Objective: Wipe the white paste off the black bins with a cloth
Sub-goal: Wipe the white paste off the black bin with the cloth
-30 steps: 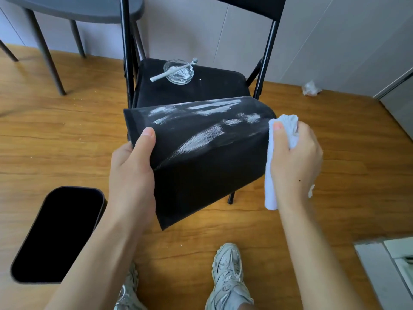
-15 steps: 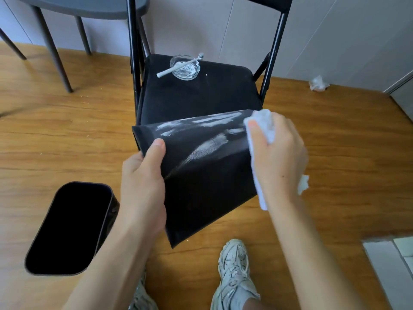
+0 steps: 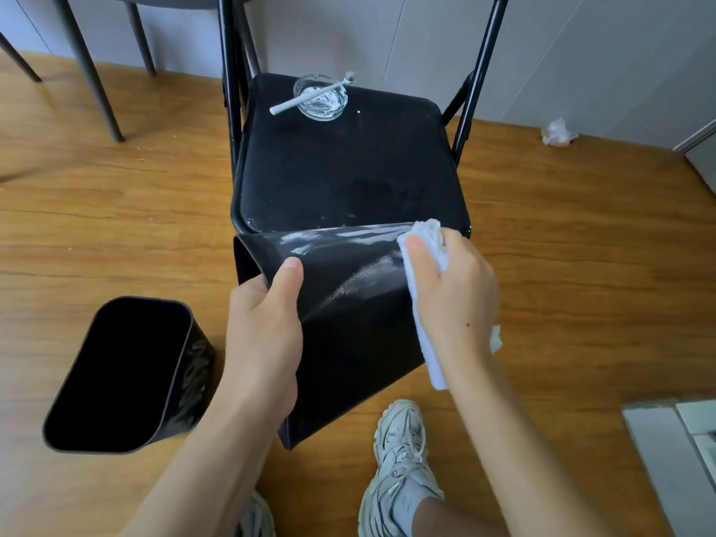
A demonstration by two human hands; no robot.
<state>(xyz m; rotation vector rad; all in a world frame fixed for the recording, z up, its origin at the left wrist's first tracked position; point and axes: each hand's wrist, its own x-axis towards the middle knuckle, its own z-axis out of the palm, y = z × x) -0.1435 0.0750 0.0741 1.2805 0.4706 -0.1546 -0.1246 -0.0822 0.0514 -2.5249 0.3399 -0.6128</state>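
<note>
A black bin (image 3: 348, 343) lies tilted on its side in front of the chair, streaked with white paste (image 3: 348, 288) on its upper face. My left hand (image 3: 263, 335) grips its near left edge, thumb on top. My right hand (image 3: 453, 296) holds a white cloth (image 3: 424, 242) and presses it against the bin's right side near the top edge. A second black bin (image 3: 128, 374) stands on the floor at the left, its opening facing up, with pale smears on its right wall.
A black folding chair (image 3: 348, 168) stands just behind the held bin, with a glass dish (image 3: 321, 98) and a white brush (image 3: 310, 95) on its seat. Table legs (image 3: 89, 67) rise at the far left. A crumpled wrapper (image 3: 558, 131) lies by the wall. My shoes (image 3: 399, 451) are below.
My right hand has slid the cloth leftward onto the bin's upper face. The bin has dropped lower in view, uncovering more of the chair seat.
</note>
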